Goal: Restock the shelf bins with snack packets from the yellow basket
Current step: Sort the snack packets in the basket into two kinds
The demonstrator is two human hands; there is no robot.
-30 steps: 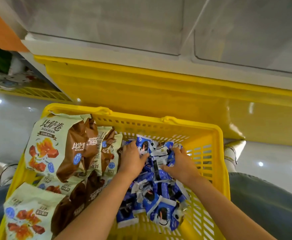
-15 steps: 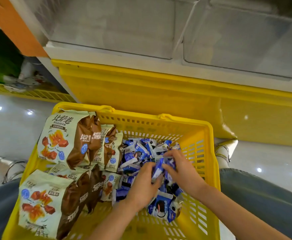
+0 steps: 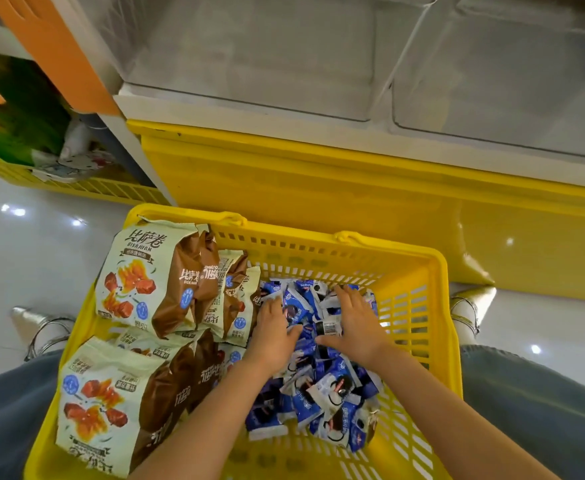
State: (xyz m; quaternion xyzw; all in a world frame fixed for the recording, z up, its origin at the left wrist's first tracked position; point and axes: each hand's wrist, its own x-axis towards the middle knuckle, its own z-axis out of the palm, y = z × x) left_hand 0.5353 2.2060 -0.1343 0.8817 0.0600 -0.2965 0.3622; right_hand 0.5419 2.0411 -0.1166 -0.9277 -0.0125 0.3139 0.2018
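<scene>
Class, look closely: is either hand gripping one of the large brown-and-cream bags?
No: the left hand and right hand both rest on the small blue packets, beside the large bags.

Retail shop, snack aisle. Indicated by: clear plastic shelf bins [image 3: 249,64] over a yellow shelf base [image 3: 319,188]; yellow basket [image 3: 436,271] stocked with duplicate branded snack bags [image 3: 135,271] and small blue packets [image 3: 329,393]; glossy tiled floor [image 3: 41,254].

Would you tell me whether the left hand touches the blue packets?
Touching: the head view shows the left hand resting on the blue packets.
</scene>
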